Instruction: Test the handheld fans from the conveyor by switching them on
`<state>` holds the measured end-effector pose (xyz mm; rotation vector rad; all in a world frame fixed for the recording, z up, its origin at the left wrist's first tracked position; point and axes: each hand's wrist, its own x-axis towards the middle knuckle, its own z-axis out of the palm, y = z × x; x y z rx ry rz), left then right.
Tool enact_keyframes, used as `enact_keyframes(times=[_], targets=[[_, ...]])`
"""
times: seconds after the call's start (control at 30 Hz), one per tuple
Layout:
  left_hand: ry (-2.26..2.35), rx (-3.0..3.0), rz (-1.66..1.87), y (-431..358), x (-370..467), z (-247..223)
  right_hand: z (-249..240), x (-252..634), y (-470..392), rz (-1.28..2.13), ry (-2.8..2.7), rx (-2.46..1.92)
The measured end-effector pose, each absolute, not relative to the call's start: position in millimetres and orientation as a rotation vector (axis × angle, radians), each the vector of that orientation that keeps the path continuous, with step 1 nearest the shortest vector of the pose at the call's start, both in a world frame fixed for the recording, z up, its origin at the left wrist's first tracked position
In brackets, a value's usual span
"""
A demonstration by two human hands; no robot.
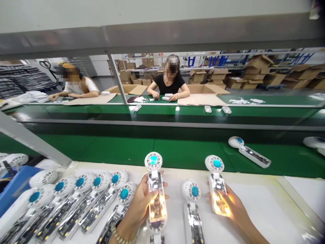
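Note:
My left hand (142, 200) is closed round a white handheld device (156, 193) with a round, blue-centred head; its thumb presses on the clear front, and lamps glow yellow inside. Similarly, my right hand (232, 201) grips a second lit device (217, 186), thumb on its front. Between the two hands an unlit device (194, 217) lies on the white worktop (254, 193). Left of my left hand, a row of several like devices (86, 206) lies side by side. Part of another device shows below the one in my left hand.
Beyond the worktop runs a green belt (188, 149) carrying a device (251, 152) at the right. A blue bin (17, 189) stands at the left edge. A slanted metal post (38, 142) rises at the left. Two people sit across the line, near small white parts (141, 99).

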<state>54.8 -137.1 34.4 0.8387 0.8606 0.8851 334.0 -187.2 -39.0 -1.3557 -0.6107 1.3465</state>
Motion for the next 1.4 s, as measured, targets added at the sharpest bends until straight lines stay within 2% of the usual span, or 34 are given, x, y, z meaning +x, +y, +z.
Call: enact_keyframes(times=[0.47, 1.4], targets=[[0.884, 0.772, 1.021, -136.5, 56.6, 38.2, -22.8, 322.5, -190.9, 1.25, -0.694, -1.346], [0.844, 0.803, 1.05, -135.7, 53.2, 31.7, -34.6, 327.1, -190.5, 1.248, -0.832, -1.31]])
